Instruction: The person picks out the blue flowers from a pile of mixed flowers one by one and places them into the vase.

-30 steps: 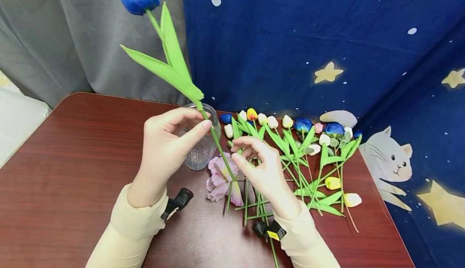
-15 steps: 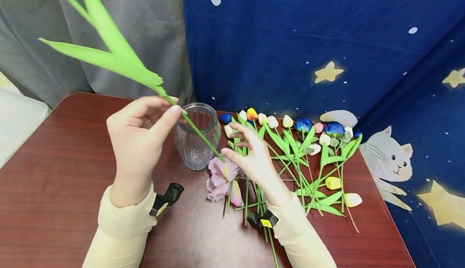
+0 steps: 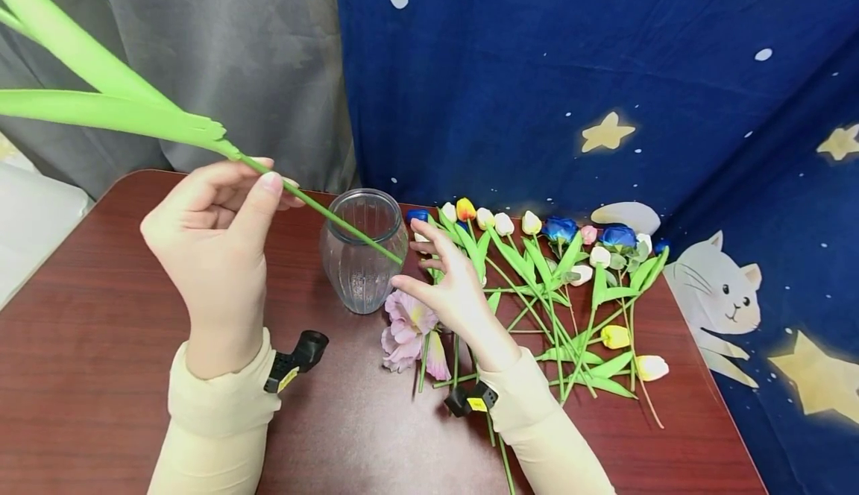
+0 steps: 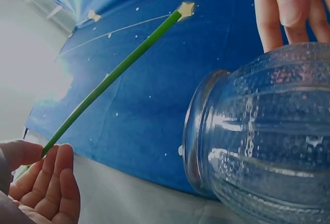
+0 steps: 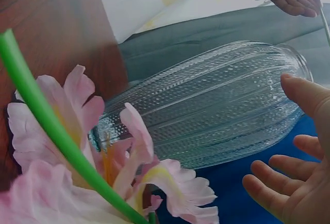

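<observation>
My left hand [image 3: 218, 241] pinches the green stem of a tulip [image 3: 315, 204] between thumb and fingers. The leafy top slants up to the left, and its blue bloom is outside the head view. The bare stem end slopes down rightward and overlaps the clear ribbed glass vase [image 3: 362, 279] in the head view. In the left wrist view, the stem end [image 4: 154, 36] hangs in the air, apart from the vase rim [image 4: 193, 131]. My right hand [image 3: 452, 286] is beside the vase, fingers spread and holding nothing. Nothing shows inside the vase [image 5: 206, 105].
A pink ruffled flower [image 3: 406, 331] lies just in front of the vase on the brown table [image 3: 101, 309]. To the right spreads a pile of artificial tulips and blue roses [image 3: 560, 230], their stems crossing. A grey curtain [image 3: 235, 55] and a blue starry curtain [image 3: 503, 70] hang behind.
My left hand has moved left with the tulip, which tilts further over, its bloom leaving the head view. My right hand has shifted left toward the vase with fingers spreading.
</observation>
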`<state>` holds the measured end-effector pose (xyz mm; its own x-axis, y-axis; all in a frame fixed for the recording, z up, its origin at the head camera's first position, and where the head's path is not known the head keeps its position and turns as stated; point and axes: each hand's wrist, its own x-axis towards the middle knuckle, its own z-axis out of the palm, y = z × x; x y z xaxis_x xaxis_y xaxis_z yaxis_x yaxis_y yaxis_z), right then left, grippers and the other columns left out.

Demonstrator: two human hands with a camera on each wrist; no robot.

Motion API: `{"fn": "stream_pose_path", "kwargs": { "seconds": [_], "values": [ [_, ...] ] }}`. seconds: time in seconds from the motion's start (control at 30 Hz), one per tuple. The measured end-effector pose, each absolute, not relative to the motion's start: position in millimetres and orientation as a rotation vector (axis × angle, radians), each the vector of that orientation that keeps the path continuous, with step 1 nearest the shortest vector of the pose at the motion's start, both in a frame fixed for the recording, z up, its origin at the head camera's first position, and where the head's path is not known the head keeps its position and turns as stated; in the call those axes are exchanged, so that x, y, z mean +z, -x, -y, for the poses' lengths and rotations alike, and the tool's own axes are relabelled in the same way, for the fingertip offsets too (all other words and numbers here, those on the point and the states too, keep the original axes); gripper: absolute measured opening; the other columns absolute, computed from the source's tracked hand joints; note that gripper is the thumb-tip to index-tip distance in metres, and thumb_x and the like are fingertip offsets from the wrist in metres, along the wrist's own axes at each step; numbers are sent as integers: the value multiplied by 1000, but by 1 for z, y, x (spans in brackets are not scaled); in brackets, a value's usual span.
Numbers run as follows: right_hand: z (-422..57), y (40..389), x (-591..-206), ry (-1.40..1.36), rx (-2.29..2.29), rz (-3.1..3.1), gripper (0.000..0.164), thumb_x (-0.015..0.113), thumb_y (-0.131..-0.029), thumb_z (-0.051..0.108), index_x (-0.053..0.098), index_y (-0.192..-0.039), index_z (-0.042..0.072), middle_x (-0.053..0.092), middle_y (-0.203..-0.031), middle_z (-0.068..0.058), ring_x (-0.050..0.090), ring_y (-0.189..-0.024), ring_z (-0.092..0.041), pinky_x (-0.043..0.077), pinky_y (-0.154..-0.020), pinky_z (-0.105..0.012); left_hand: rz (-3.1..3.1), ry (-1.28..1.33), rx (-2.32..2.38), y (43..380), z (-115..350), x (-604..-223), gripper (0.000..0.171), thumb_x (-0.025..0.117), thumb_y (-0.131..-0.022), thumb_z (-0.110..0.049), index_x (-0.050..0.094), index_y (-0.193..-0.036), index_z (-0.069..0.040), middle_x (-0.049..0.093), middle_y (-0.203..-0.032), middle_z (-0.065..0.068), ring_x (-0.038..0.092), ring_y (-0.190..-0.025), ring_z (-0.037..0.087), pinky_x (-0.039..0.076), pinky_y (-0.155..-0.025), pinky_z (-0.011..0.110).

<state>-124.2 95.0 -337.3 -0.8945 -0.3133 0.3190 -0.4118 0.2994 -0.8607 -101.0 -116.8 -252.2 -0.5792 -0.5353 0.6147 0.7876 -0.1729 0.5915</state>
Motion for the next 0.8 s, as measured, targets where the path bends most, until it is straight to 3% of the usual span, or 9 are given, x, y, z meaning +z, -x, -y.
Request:
{"fn": "stream_pose_path", "kwargs": {
  "seconds": [0.43, 0.8],
  "values": [
    [-91, 135, -360, -716, 1658, 2481, 81, 79, -80, 18, 36, -148, 22, 47, -141, 2, 52, -119, -13, 46, -95, -35, 1052, 282, -1804, 112, 118, -251, 14, 67, -72, 19, 58, -79, 27, 63, -65, 22, 60, -55, 27, 55, -61, 31],
    [-89, 134, -365, -719, 1632, 2495, 79, 78, -82, 20, 35, -148, 24, 49, -139, 1, 54, -115, -14, 48, -92, -33, 1221, 263, -1725, 119, 118, -261, 11, 70, -75, 14, 63, -80, 22, 64, -68, 15, 60, -56, 24, 54, -62, 27]
  ]
}}
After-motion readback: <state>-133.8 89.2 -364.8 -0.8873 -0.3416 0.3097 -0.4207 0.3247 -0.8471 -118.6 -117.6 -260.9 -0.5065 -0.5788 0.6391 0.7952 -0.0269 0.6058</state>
